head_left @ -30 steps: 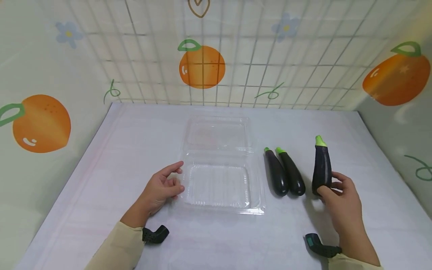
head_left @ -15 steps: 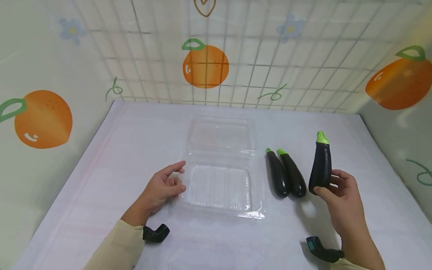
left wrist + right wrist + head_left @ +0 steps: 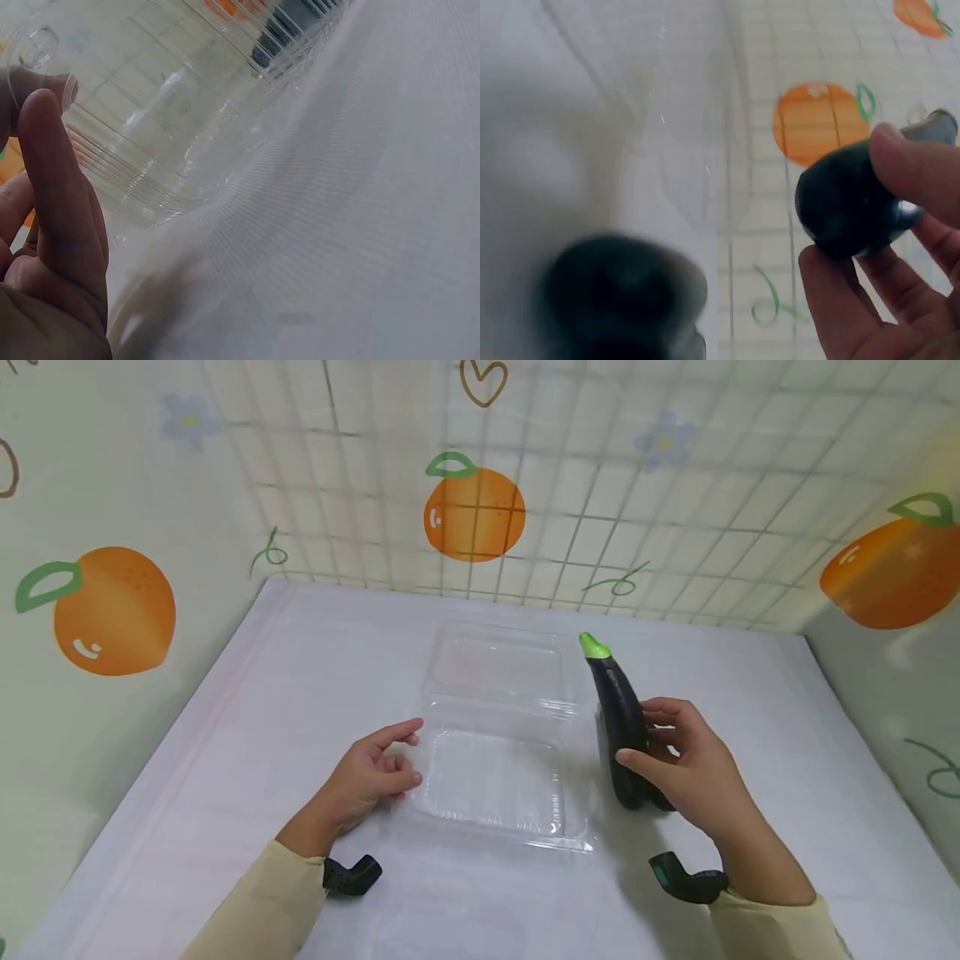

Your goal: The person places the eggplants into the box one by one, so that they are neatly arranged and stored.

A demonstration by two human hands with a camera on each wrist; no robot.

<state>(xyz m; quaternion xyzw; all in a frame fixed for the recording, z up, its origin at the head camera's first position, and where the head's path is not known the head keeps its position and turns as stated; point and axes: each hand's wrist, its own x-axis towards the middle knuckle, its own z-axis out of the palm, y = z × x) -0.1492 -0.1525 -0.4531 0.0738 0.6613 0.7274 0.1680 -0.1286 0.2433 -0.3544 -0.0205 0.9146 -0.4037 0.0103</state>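
Note:
My right hand [image 3: 693, 764] holds an eggplant [image 3: 617, 693] with a bright green stem, thumb on its near side and fingers round the far side. It is raised above two other eggplants [image 3: 663, 800] lying on the table, which it and the hand mostly cover in the head view. In the right wrist view, a blurred dark eggplant [image 3: 619, 292] shows at lower left. My left hand [image 3: 367, 781] touches the left edge of a clear plastic clamshell container [image 3: 491, 835] with thumb and index fingertips, index nearly straight. The container lies with its lid [image 3: 498, 664] folded back.
A white cloth covers the table [image 3: 300, 652]. At its back stands a wire grid [image 3: 585, 502] behind a printed sheet with oranges [image 3: 474, 514]. A black device [image 3: 352, 877] is strapped to the left wrist, another [image 3: 686, 881] to the right.
My right hand has carried the eggplant leftward, from the right of the other two to above them, and tilted its stem to the left. The left hand stays at the container edge.

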